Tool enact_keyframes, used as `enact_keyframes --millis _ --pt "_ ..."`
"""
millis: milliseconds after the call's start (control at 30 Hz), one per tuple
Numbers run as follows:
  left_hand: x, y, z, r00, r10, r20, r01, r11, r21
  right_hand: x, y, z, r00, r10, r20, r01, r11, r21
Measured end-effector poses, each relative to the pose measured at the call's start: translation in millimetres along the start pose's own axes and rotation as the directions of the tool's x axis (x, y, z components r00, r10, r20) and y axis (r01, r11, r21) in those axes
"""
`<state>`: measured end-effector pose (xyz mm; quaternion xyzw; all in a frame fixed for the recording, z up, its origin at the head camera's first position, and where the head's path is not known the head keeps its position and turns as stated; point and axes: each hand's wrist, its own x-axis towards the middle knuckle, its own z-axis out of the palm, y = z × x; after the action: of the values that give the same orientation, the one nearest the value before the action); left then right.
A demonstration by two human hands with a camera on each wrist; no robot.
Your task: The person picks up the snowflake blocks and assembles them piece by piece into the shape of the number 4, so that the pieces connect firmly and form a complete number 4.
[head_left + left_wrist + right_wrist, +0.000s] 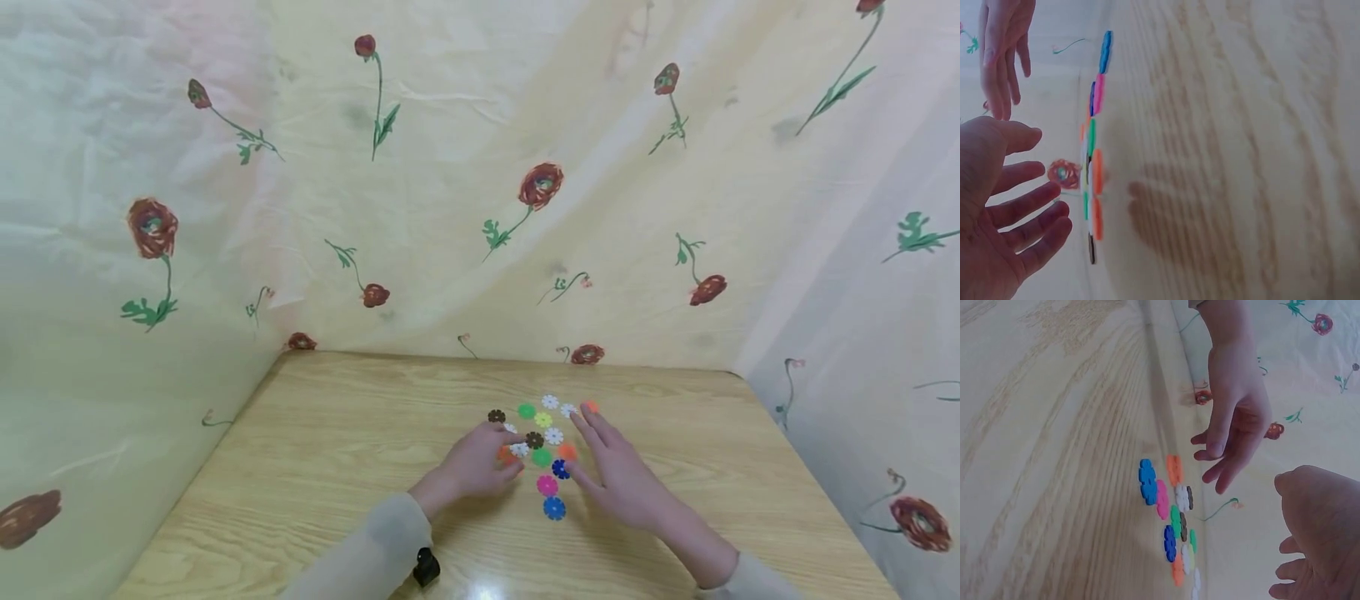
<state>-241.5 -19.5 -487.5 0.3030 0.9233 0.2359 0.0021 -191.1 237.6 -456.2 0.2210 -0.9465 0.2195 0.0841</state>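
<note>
Notched, flower-shaped plastic discs lie flat in a loose patch on the table, in brown, green, white, yellow, orange, pink and blue. My left hand (476,462) hovers over the patch's left side, its fingers loosely bent and holding nothing. One finger points toward a brown disc (534,440) and partly hides white and orange ones. At the right edge, my right hand (626,483) has its fingers spread, with the thumb near a dark blue disc (561,469). Nearest to me are a pink disc (547,485) and a blue disc (1148,482). Both wrist views show the hands raised above the discs.
The wood-grain table (315,467) reaches back to a pale cloth (450,167) printed with red flowers, which hangs behind and on both sides. A small black object (426,568) is beside the left sleeve.
</note>
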Motion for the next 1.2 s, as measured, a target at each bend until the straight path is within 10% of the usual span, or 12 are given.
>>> enact_keyframes --millis 433,1200 --pt "5.7 9.8 11.3 0.997 -0.026 0.066 0.018 0.993 0.115 3.1 -4.9 19.1 0.983 0.112 0.144 -0.118 0.992 0.035" --pt "10.7 11.8 8.7 0.997 0.008 0.081 -0.027 0.972 0.231 3.1 -3.5 42.1 0.982 -0.029 0.187 0.028 1.0 0.008"
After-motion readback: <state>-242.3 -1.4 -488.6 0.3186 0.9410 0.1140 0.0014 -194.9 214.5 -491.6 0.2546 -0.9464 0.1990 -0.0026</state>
